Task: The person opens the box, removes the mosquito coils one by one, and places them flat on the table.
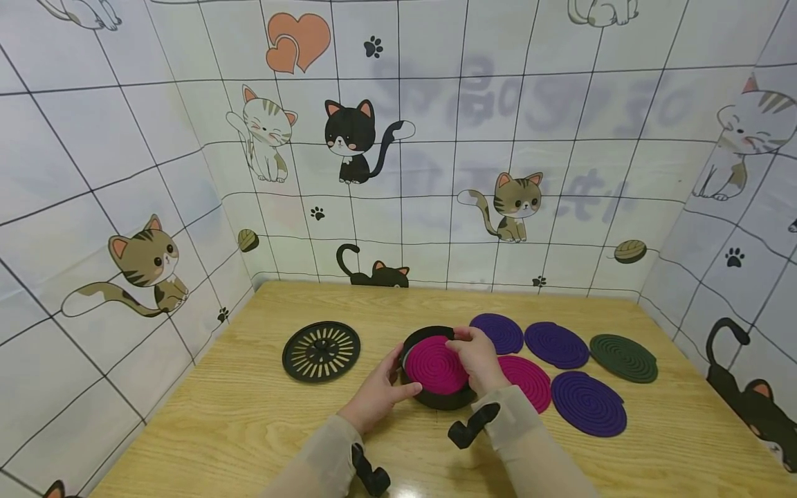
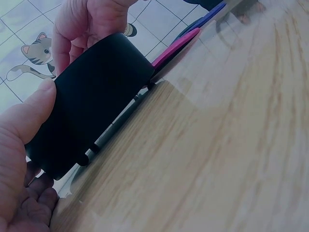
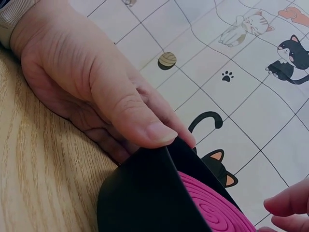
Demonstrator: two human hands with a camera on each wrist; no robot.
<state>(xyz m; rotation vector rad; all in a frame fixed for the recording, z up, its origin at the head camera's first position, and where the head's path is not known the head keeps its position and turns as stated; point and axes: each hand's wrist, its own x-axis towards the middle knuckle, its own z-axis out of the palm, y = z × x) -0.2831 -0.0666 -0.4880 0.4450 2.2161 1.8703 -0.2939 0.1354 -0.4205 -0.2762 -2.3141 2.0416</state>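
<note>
A round black mosquito coil holder (image 1: 443, 401) with low feet sits in front of me on the table. Inside it lies a pink mosquito coil (image 1: 436, 365), a flat spiral below the rim. My left hand (image 1: 380, 395) grips the holder's left side, thumb against the outer wall in the left wrist view and other fingers low beneath it. At the right rim, my right hand (image 1: 478, 358) holds the holder, its thumb (image 3: 159, 133) on the rim's edge. To the left lies the black slotted lid (image 1: 320, 351) with a small knob in the middle.
Right of the holder lie another pink coil (image 1: 526, 382), several purple coils (image 1: 588, 404) and a green coil (image 1: 624, 358), close together. The wooden table (image 1: 249, 429) ends at a cat-print tile sheet (image 1: 429, 207) behind and on both sides.
</note>
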